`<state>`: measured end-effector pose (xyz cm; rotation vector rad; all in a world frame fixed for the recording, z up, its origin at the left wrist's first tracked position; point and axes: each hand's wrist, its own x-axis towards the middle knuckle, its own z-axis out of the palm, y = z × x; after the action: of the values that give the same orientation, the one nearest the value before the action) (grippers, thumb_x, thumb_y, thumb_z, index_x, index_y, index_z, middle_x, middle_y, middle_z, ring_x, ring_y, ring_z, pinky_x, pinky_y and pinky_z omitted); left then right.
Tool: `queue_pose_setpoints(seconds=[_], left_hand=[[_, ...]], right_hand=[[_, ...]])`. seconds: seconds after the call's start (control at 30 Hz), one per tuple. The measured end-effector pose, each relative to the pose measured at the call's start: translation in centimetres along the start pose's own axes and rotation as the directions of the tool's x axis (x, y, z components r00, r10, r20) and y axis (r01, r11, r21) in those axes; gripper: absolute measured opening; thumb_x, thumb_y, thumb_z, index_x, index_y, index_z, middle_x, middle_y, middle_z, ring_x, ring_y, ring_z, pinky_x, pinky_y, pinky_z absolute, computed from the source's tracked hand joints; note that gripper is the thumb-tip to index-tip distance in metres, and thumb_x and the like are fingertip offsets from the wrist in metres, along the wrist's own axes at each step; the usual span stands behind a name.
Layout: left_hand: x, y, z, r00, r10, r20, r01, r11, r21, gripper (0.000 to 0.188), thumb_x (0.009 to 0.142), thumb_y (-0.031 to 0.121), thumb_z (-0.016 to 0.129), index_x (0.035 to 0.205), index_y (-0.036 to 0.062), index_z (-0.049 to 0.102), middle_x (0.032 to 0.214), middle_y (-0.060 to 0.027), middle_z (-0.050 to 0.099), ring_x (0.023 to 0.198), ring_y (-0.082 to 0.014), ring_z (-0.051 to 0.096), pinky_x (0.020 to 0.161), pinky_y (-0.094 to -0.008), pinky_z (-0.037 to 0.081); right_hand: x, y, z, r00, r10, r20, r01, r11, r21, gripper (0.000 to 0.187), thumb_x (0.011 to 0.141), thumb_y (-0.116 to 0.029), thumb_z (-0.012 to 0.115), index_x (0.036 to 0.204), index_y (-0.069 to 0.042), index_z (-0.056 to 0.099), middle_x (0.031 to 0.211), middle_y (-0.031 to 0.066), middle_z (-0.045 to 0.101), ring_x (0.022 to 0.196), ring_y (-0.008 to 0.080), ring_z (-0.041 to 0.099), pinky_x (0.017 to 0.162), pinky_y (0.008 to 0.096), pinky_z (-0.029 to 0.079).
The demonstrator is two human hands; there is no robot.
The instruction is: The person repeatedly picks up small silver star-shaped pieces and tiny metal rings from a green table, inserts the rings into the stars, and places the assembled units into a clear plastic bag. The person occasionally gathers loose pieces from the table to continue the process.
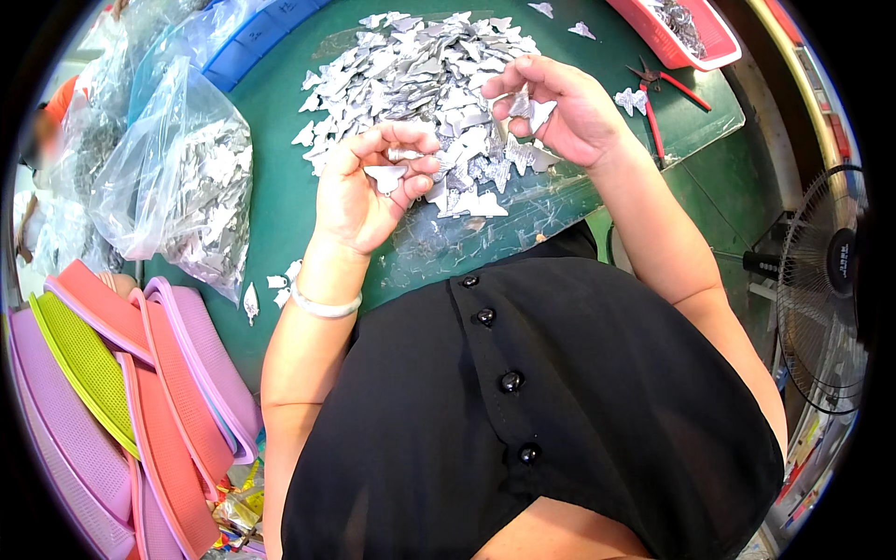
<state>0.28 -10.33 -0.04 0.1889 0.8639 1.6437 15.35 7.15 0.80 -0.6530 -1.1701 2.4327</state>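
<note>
A large heap of silvery butterfly-shaped metal pieces (411,79) covers the middle of the green table. Over the heap's near left edge, my left hand (364,182) has its fingers curled around a butterfly-shaped metal piece (385,177), with the palm turned up. My right hand (569,107) is above the heap's right side. Between its thumb and bent fingers sits another butterfly-shaped metal piece (532,110). The two hands are apart. Several loose pieces lie on the table just below and between them.
A clear plastic bag (210,187) of similar pieces stands at left, beside a blue tray (257,42). Purple, coral and green plastic baskets (89,364) lean at lower left. Red-handled pliers (653,103) and a red basket (709,47) are at right, near a fan (821,280).
</note>
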Motion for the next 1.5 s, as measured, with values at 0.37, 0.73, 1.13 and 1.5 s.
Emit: queue_pose_setpoints(seconds=[0.37,0.73,1.13,1.5], left_hand=[[2.8,-1.2,2.3,0.898,0.423,0.119,-0.093,-0.081,0.992,0.026,0.077,0.022,0.065,0.097,0.0047,0.062,0.066,-0.0044,0.060,0.059,-0.0157,0.058,0.055,-0.0301,0.046],[4.2,-0.4,3.8,0.948,0.296,0.118,0.030,-0.452,0.892,0.032,0.072,0.027,0.067,0.097,0.0077,0.064,0.075,-0.0109,0.064,0.074,-0.0260,0.062,0.065,-0.0361,0.047],[3.5,-1.3,2.4,0.895,0.417,0.160,-0.138,-0.084,0.987,0.017,0.071,0.011,0.067,0.087,0.0063,0.066,0.055,0.0014,0.052,0.051,-0.0062,0.047,0.048,-0.0234,0.038],[1.9,0.2,0.5,0.977,0.211,-0.036,-0.189,0.927,0.324,0.006,0.081,0.010,0.056,0.083,0.0052,0.058,0.079,-0.0073,0.059,0.068,-0.0147,0.055,0.056,-0.0230,0.045]], right_hand=[[1.4,1.0,0.3,0.925,-0.186,0.331,0.310,-0.133,-0.941,0.023,0.070,-0.023,0.067,0.084,-0.005,0.063,0.077,0.0108,0.061,0.073,0.0264,0.059,0.065,0.0366,0.047],[2.0,1.6,0.3,0.906,-0.201,0.371,0.321,-0.243,-0.915,0.024,0.072,-0.029,0.064,0.079,-0.006,0.063,0.083,0.0108,0.063,0.081,0.0285,0.060,0.070,0.0393,0.048],[1.9,0.7,-0.9,0.995,-0.040,0.093,0.095,0.685,-0.723,0.017,0.083,-0.017,0.058,0.085,-0.001,0.062,0.059,-0.0026,0.051,0.051,0.0039,0.044,0.046,0.0200,0.035],[1.2,-0.3,-2.9,0.970,-0.029,0.243,0.044,0.997,-0.056,0.019,0.085,-0.017,0.052,0.093,-0.001,0.058,0.088,0.0086,0.059,0.066,0.0112,0.051,0.048,0.0217,0.037]])
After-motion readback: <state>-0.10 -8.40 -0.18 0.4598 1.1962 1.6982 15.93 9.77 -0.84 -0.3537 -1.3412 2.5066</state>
